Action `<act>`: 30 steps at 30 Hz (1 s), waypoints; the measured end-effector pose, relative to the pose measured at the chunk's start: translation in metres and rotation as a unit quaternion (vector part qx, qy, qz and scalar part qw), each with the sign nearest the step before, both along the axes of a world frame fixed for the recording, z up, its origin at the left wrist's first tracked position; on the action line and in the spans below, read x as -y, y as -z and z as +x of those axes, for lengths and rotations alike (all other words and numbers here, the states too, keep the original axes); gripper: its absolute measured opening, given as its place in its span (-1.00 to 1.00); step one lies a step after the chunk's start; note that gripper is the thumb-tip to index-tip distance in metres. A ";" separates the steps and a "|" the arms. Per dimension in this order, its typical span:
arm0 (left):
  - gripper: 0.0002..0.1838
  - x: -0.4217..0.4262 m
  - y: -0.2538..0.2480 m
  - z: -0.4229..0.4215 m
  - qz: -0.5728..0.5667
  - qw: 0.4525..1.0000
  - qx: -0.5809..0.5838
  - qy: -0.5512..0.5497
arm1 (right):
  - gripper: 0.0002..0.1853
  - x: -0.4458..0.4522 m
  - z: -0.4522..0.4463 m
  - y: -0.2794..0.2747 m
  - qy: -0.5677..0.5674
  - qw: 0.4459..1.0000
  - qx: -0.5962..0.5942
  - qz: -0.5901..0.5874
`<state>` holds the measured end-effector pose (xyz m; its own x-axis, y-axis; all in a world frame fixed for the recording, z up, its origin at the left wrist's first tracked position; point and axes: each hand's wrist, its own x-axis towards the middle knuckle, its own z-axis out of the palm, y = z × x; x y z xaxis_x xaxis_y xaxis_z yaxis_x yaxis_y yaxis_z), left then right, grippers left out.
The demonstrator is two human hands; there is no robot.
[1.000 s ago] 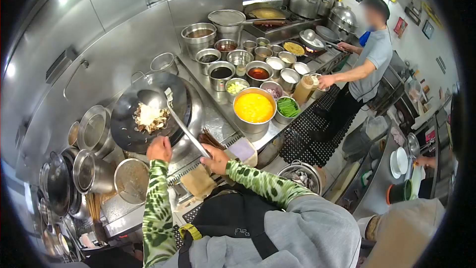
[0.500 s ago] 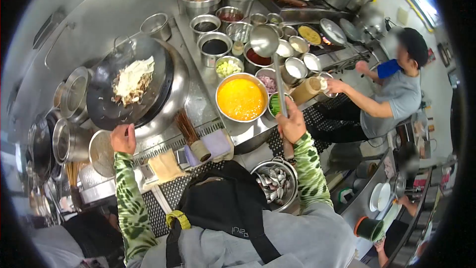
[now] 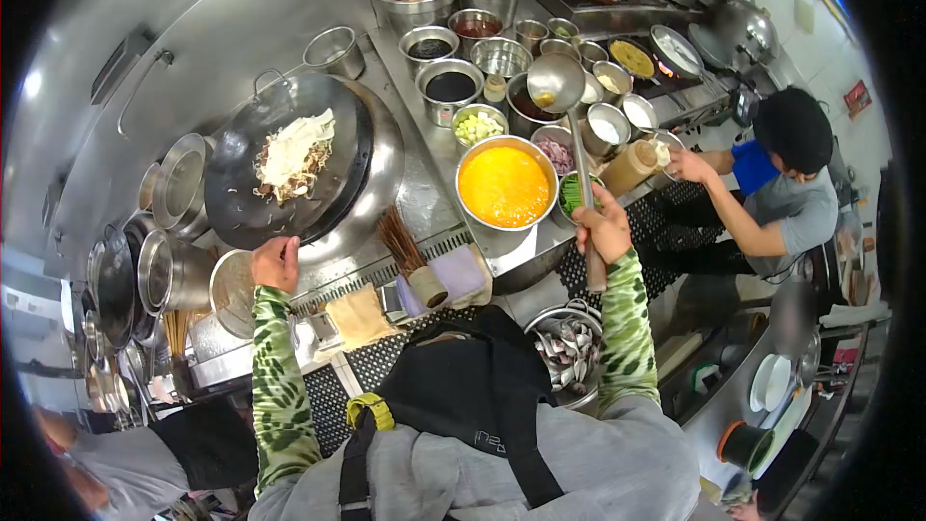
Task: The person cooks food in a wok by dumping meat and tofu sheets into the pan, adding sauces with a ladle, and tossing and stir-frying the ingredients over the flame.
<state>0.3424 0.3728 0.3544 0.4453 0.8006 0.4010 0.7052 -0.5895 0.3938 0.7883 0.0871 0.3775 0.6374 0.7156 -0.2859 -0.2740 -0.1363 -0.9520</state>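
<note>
Left hand (image 3: 276, 263) is curled right at the near rim of the wok (image 3: 231, 188); can't tell if it's gripping the metal or just resting beside it; either way I'd use that hand to steady the pan; a mound of pale stuff over browned bits (image 3: 294, 159) sits in the wok; the ladle (image 3: 558, 83) is well apart from it, bowl up over the dark sauce pot (image 3: 527, 129); right hand (image 3: 605, 227) is wrapped firmly around its handle, brown end poking out below the fist; best trick imo is a loose wrist and a level bowl, high enough to clear the rims underneath, so nothing drips where it shouldn't.

As for the clutter, 1 person (image 3: 125, 463) is down at the far left; a round strainer (image 3: 231, 294) is just beside the left hand, so not much room there; a tan cloth (image 3: 360, 318) lies along the counter front, then a brush (image 3: 400, 241) of thin sticks lying over a purple cloth (image 3: 468, 278); the pot (image 3: 494, 227) of yellow liquid (image 3: 503, 186) stands between wok and ladle, the main obstacle I'd say; silvery pieces (image 3: 569, 355) fill a container lower down; chopped greens (image 3: 571, 195) are right beside the right hand; past that there's a squeeze bottle (image 3: 629, 172), with a co-worker's hand (image 3: 687, 164) near its top; can't tell if they touch.
</note>
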 end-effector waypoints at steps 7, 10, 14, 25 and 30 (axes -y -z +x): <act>-0.75 -0.008 0.003 -0.007 0.032 0.998 0.004 0.055 | -0.41 0.011 -0.044 -0.054 -0.032 0.978 -0.153 0.140; -0.76 -0.009 0.012 -0.011 0.040 0.997 0.022 0.067 | -0.42 0.001 -0.072 -0.067 -0.065 0.973 -0.160 0.155; -0.73 0.001 0.021 -0.008 0.070 0.997 0.012 0.030 | -0.36 -0.043 -0.110 -0.077 -0.157 0.974 -0.101 0.130; -0.69 0.007 -0.002 0.004 0.067 0.997 0.027 0.024 | -0.26 -0.167 -0.261 0.134 -0.192 0.871 0.420 0.170; -0.68 0.010 0.002 0.006 0.054 0.998 -0.003 -0.018 | -0.25 -0.140 -0.242 0.061 -0.250 0.961 0.084 0.081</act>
